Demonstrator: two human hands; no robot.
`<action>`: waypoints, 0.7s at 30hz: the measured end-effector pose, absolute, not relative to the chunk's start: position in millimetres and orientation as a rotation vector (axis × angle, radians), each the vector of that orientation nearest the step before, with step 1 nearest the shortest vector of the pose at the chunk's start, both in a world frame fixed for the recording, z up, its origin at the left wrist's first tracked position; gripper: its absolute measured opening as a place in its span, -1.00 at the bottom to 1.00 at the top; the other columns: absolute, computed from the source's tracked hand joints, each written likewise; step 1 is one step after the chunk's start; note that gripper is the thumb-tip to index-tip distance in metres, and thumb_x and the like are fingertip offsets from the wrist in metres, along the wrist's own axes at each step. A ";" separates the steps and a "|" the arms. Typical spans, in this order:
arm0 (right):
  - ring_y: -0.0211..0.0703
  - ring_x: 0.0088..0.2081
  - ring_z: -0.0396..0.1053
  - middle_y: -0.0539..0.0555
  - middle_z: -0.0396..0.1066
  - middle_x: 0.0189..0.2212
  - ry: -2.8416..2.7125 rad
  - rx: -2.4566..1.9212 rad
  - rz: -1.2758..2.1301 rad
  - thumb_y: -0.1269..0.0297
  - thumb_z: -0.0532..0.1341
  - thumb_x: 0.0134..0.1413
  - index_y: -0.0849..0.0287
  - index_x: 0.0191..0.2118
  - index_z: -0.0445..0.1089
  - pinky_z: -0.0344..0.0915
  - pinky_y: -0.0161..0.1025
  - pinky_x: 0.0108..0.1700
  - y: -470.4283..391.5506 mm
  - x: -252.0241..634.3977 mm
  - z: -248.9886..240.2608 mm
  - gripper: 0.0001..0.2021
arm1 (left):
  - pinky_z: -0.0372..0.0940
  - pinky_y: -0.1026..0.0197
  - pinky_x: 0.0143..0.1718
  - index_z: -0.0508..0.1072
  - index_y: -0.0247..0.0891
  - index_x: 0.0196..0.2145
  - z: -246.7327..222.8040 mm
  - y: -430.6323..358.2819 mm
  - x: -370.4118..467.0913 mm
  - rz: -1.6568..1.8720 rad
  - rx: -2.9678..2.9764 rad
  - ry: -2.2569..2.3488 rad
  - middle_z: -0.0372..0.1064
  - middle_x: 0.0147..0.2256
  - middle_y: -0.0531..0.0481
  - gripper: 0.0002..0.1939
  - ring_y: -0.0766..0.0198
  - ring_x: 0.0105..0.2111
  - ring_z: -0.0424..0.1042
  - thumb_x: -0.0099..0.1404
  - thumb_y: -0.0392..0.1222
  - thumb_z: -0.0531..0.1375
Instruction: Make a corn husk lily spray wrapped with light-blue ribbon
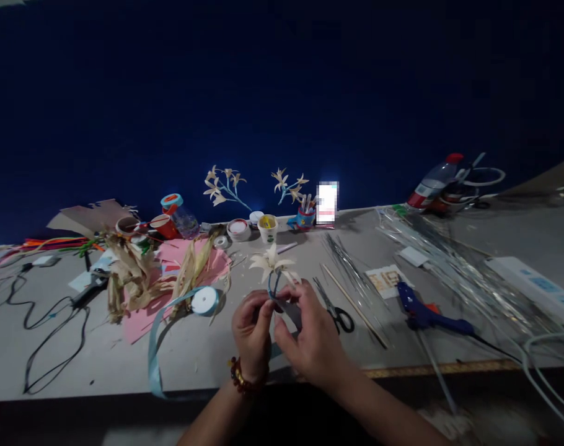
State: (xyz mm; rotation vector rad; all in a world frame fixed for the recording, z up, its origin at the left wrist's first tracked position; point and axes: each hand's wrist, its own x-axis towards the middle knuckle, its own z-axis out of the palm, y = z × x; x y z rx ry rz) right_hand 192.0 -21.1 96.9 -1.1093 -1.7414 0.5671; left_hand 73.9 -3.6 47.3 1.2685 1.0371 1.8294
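Note:
My left hand (253, 325) is closed, thumb and fingers pinching the blue-wrapped stem of a craft flower (269, 262). Its pale, pointed petals look like dried husk and spread out above my fingers. From the other side my right hand (312, 334) has its fingertips at the same stem, just under the petals; its thumb sits lower, and the exact contact is partly hidden. To the left lies a roll of light blue ribbon (204, 301), its loose end hanging over the table's front edge. Black-handled scissors (341, 319) rest just right of my right hand.
Dried husks (128, 272) lie on pink paper (140, 322) at left. Finished flower sprays (226, 186) stand against the dark wall behind small pots (268, 230). At right are a blue glue gun (426, 313), thin wires (349, 263), a stick (354, 305) and a power strip (537, 285).

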 end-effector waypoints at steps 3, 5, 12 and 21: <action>-0.07 -0.19 0.38 0.10 0.34 -0.24 -1.807 -1.073 0.372 0.43 0.15 0.15 0.14 -0.10 0.22 0.35 -0.18 -0.16 -16.7 194.3 99.5 -0.80 | 0.34 0.26 -0.28 0.56 -0.24 -0.39 46.3 -3.8 75.3 1.841 1.212 1.012 0.48 -0.41 -0.01 -0.93 0.26 -0.37 0.44 0.23 -0.23 0.27; -0.09 -0.20 0.39 0.09 0.35 -0.26 -1.839 -1.072 0.328 0.41 0.15 0.19 0.13 -0.12 0.25 0.34 -0.20 -0.18 -14.4 196.9 100.7 -0.85 | 0.34 0.28 -0.28 0.56 -0.23 -0.39 45.7 -3.9 76.1 1.842 1.168 0.990 0.47 -0.42 0.01 -0.94 0.29 -0.37 0.43 0.23 -0.23 0.27; -0.12 -0.23 0.40 0.07 0.37 -0.29 -1.910 -1.066 0.320 0.40 0.14 0.22 0.13 -0.19 0.32 0.31 -0.22 -0.20 -11.7 206.8 109.5 -0.93 | 0.34 0.31 -0.32 0.57 -0.24 -0.41 45.5 -3.9 79.4 1.803 1.002 0.911 0.46 -0.44 0.02 -0.93 0.31 -0.41 0.43 0.18 -0.20 0.32; -0.17 -0.29 0.40 0.06 0.37 -0.33 -1.912 -1.021 0.441 0.40 0.11 0.26 0.15 -0.28 0.29 0.28 -0.26 -0.25 -4.9 212.6 116.7 -0.93 | 0.34 0.36 -0.38 0.56 -0.24 -0.45 60.1 -4.1 87.4 1.677 0.666 0.684 0.41 -0.55 0.09 -0.89 0.43 -0.54 0.38 0.07 -0.20 0.40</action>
